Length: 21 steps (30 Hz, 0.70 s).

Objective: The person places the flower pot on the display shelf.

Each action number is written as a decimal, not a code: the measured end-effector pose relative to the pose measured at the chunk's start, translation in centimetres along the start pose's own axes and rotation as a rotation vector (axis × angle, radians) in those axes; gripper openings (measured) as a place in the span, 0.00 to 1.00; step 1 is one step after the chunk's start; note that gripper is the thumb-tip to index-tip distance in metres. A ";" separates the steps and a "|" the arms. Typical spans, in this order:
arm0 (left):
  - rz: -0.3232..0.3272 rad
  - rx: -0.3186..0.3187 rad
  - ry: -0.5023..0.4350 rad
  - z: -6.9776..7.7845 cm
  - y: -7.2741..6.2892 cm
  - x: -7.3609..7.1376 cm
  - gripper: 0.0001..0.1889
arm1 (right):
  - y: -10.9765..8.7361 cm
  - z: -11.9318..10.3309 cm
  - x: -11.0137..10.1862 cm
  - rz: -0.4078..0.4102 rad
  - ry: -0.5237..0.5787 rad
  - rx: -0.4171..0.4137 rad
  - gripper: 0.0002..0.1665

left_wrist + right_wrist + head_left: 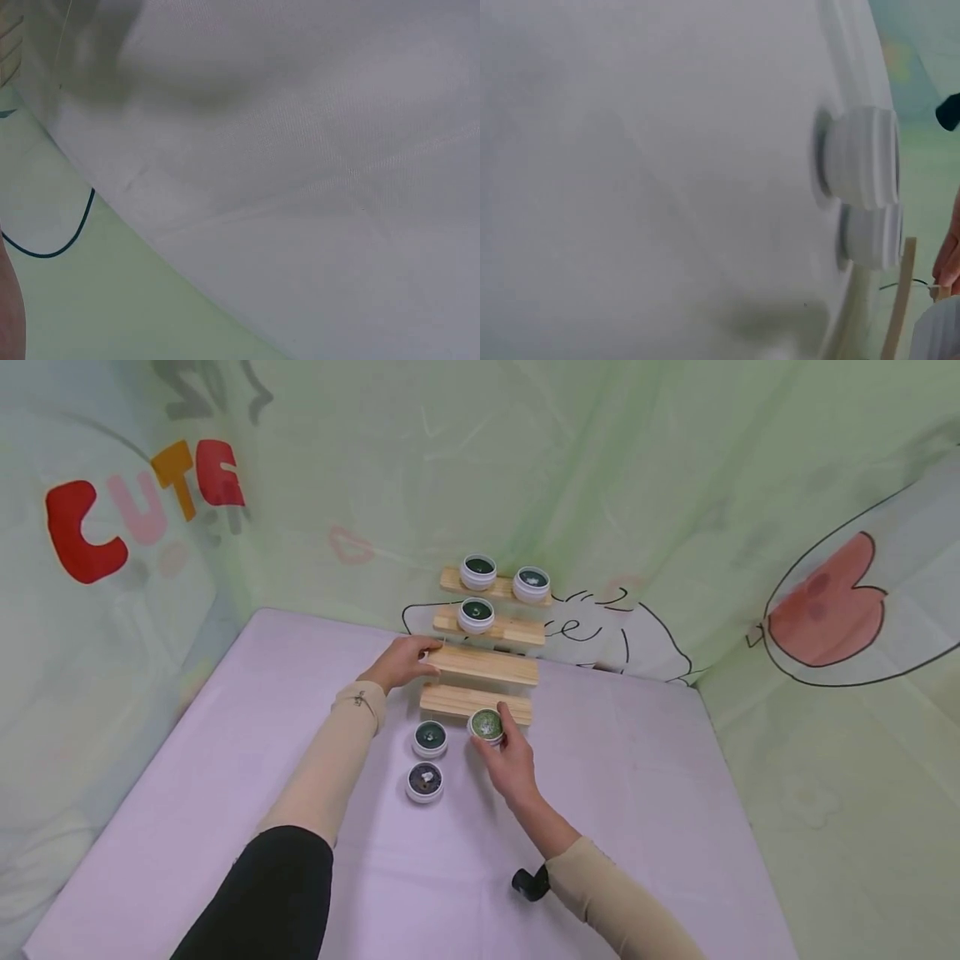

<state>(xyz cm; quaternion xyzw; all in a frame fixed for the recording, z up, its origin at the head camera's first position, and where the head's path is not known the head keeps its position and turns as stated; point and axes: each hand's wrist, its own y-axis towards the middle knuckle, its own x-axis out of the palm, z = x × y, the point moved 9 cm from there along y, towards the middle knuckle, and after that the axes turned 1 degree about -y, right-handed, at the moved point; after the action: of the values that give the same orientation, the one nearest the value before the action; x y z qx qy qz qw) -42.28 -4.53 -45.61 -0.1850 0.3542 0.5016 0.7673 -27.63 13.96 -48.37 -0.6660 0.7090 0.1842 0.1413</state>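
Two dark-filled jars (425, 782) stand before the rack (483, 666), table (637, 793) stretching wide either side; right hand (512, 766) pinches a green-filled jar (486, 724) at the rack's front edge, left hand (398, 662) grips its left end; three more jars (476, 617) occupy its rear steps

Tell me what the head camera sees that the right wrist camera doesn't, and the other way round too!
Only the head view: the CUTE letters on the curtain, three jars on the wooden rack's upper steps, and the fillings inside the jars.
Only the right wrist view: a close, side-on look at the two table jars, with no fillings showing.
Both: those two table jars, the tablecloth, some curtain, part of the rack, and the left hand there.
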 end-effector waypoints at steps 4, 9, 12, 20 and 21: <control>-0.005 -0.006 0.008 -0.2 0.1 0.1 0.30 | 0.9 -0.8 -1.0 0.034 0.009 -0.027 0.44; -0.008 -0.026 0.006 -0.4 0.0 0.1 0.31 | 2.1 -1.0 -1.5 0.055 -0.011 -0.035 0.45; -0.009 -0.031 0.002 -0.3 -0.2 0.0 0.31 | 2.7 -1.3 -1.6 0.061 -0.009 -0.029 0.45; -0.017 -0.038 0.003 0.3 -0.3 0.0 0.31 | 3.5 -2.2 -2.0 0.087 0.080 -0.028 0.44; -0.019 -0.038 0.001 0.3 -0.3 0.0 0.30 | 3.6 -2.3 -2.1 0.093 0.093 -0.019 0.44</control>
<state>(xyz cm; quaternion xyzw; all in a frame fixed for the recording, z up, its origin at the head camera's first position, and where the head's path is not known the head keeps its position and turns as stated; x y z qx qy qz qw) -41.88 -4.44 -45.41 -0.2030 0.3433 0.5007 0.7682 -30.93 14.94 -45.18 -0.6416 0.7431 0.1659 0.0931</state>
